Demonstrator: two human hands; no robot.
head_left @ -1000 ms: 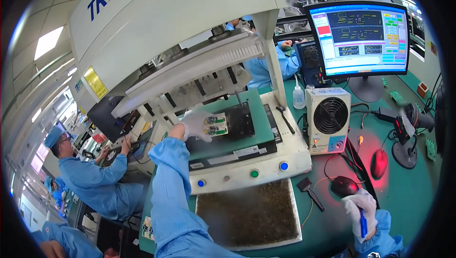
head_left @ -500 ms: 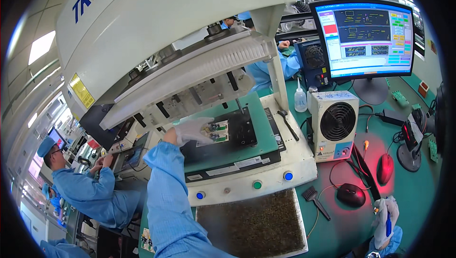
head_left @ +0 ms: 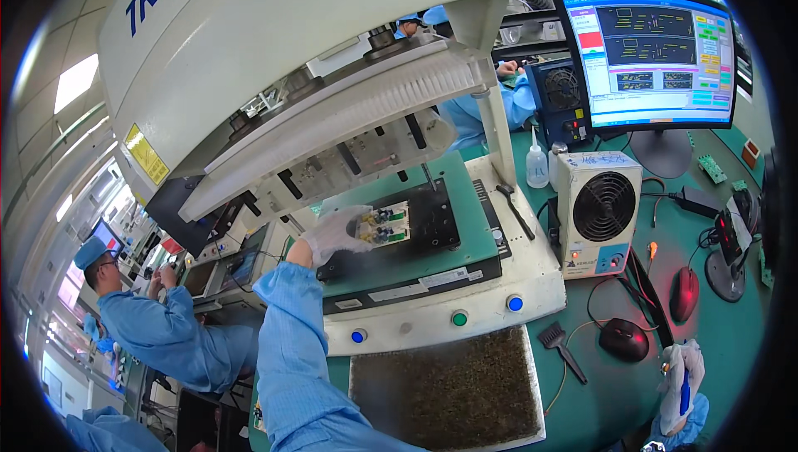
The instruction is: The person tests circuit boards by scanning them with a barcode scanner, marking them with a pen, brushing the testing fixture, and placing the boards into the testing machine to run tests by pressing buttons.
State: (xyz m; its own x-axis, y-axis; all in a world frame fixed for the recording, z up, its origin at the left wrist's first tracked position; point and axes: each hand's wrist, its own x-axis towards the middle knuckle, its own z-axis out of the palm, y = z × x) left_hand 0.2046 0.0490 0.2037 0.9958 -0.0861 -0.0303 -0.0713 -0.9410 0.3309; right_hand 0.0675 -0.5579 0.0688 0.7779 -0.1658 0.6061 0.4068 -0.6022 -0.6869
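My left hand (head_left: 337,235), in a white glove, reaches under the raised press head of a bench machine. Its fingers close on the left edge of a small populated circuit board (head_left: 397,225), which lies on the black fixture plate (head_left: 434,217). The fingertips partly cover the yellow and dark parts on that side. At the lower right, my gloved right hand (head_left: 675,385) is closed around a slim blue pen-like tool (head_left: 685,392); its exact kind is unclear. That hand is above the green bench, close to the black mouse (head_left: 623,340).
Above the fixture hangs the clear press plate (head_left: 349,161) with black pins. Buttons (head_left: 460,318) line the machine's front, above a dark brown mat (head_left: 445,390). To the right are a brush (head_left: 564,352), an ionizing fan (head_left: 600,211), a squeeze bottle (head_left: 536,163) and a monitor (head_left: 652,61). A co-worker (head_left: 162,311) sits left.
The whole view has shifted slightly, so the bench things appear further right. My left hand stays at the board, its fingers drawn a little closer together. The right hand keeps the blue tool.
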